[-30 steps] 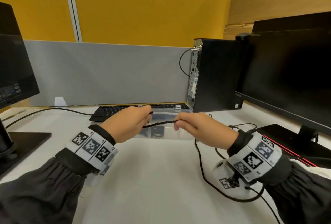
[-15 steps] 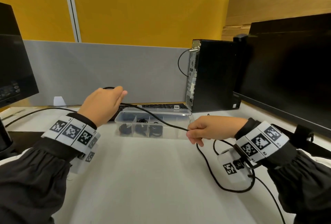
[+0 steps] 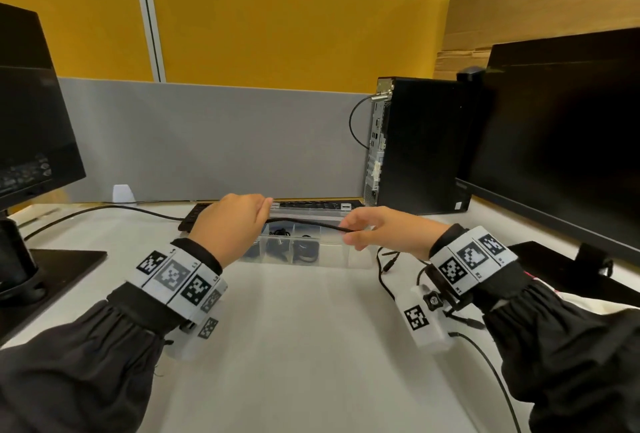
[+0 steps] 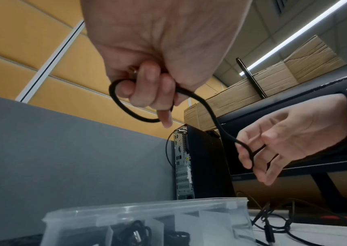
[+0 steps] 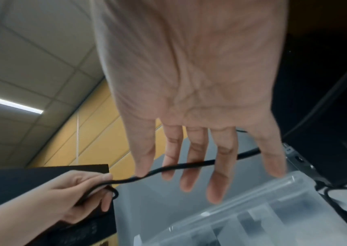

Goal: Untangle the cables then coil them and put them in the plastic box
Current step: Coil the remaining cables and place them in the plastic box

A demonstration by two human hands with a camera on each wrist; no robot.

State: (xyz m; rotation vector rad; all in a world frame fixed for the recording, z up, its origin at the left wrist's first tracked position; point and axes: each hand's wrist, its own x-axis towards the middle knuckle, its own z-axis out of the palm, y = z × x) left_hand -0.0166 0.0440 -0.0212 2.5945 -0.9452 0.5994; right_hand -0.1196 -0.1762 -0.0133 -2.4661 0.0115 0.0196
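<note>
Left hand [image 3: 231, 224] held above the box's [image 3: 360, 261] left part, fingers curled round the cable [image 3: 308, 224], one small loop already standing out of its fist, seen from the left wrist; grip tight, probably so the loop would not spring apart. Right hand [image 3: 375, 230] just beside it, over the box's right part; fingers near straight and slack, cable running across them, thumb hidden, so a guide more than a clamp; likely to let cable slide while the next turn was fed over. Cable taut-ish between the two hands, then dropping behind the right hand to the tabletop [image 3: 311, 346], slack lying toward its right edge. Box stood open at the back middle of the tabletop, in front of the keyboard [image 3: 311, 205]; dark coils already in its compartments, which ones full I could not tell; hands kept over it, presumably for a short drop. Coiling just begun, by my reckoning.
</note>
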